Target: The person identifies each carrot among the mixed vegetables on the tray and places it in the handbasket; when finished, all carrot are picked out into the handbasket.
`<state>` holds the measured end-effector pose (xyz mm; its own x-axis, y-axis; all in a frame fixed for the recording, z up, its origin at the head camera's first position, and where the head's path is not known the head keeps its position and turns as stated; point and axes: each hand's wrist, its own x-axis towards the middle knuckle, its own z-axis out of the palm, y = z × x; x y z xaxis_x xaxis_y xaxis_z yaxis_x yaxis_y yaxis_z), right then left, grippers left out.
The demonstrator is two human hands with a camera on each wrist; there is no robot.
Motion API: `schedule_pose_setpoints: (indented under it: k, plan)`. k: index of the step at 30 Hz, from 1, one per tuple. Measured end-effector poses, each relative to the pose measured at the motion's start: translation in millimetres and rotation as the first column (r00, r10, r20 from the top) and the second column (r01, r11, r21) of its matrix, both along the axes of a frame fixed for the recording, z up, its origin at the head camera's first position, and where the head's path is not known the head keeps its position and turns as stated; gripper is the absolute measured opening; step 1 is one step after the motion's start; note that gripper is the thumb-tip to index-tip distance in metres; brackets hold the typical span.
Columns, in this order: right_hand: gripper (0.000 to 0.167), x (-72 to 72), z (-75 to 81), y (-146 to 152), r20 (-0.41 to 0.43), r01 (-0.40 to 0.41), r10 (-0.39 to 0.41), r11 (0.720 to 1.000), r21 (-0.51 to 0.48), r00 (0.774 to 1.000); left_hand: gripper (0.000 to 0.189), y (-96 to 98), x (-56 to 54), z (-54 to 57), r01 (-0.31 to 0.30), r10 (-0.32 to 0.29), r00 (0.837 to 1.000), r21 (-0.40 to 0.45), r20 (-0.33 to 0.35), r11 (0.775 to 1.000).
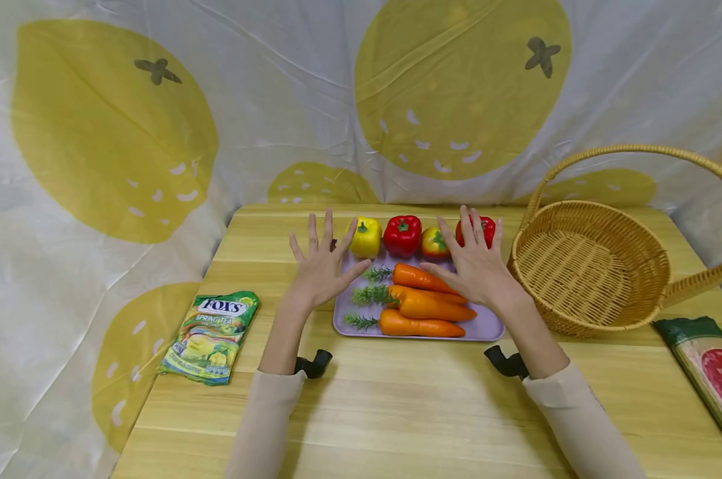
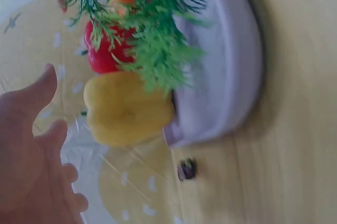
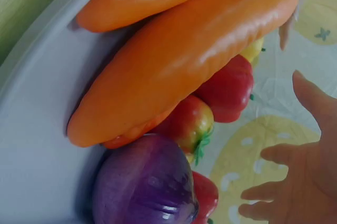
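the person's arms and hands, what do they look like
The left hand and right hand are bare, with no gloves or rings visible. A plain beige left sleeve and a matching right sleeve stop short of them. A black, curved, tube-like left attachment and a similar right attachment show near the sleeve ends; no cables are visible.

Orange carrots [image 1: 431,307], tray [image 1: 485,327] probably lilac

Fruit-print cloth [image 1: 289,100] hung around a wooden table [image 1: 397,412] suggests a small curtained booth.
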<state>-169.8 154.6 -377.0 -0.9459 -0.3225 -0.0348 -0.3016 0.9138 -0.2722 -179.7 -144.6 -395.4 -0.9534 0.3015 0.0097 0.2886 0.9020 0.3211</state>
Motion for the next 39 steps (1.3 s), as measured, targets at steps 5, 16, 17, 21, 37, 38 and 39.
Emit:
schedule_pose_setpoints:
  k: [5,16,17,21,37,38,39]
  plan:
    - [0.093,0.5,0.9,4,0.013,0.000,0.000,1.000,-0.008,1.000,0.083,-18.1,7.6,-4.9,0.023,-0.028,0.993,0.047,0.117,0.999]
    - [0.094,1.7,1.6,8,0.040,-0.003,0.004,1.000,-0.020,0.999,0.088,-46.1,19.9,-14.6,0.029,-0.065,0.946,0.116,0.317,0.993]
    - [0.094,1.8,1.8,8,0.042,-0.004,0.005,1.000,-0.020,0.999,0.090,-48.0,19.4,-16.4,0.037,-0.076,0.942,0.125,0.327,0.992]
    - [0.094,1.8,2.4,9,0.050,-0.008,0.009,1.000,-0.024,0.999,0.100,-54.1,18.1,-22.2,0.060,-0.112,0.920,0.147,0.375,0.987]
    - [0.092,1.7,2.5,8,0.065,-0.017,0.018,1.000,-0.019,0.998,0.102,-59.3,15.5,-30.9,0.069,-0.142,0.867,0.166,0.479,0.984]
    - [0.092,1.8,2.5,8,0.066,-0.021,0.022,1.000,-0.019,0.998,0.103,-58.9,15.6,-30.8,0.069,-0.141,0.867,0.163,0.479,0.984]
    - [0.091,2.2,2.6,8,0.069,-0.026,0.028,0.999,-0.020,0.997,0.105,-58.6,15.7,-30.9,0.069,-0.139,0.867,0.161,0.478,0.985]
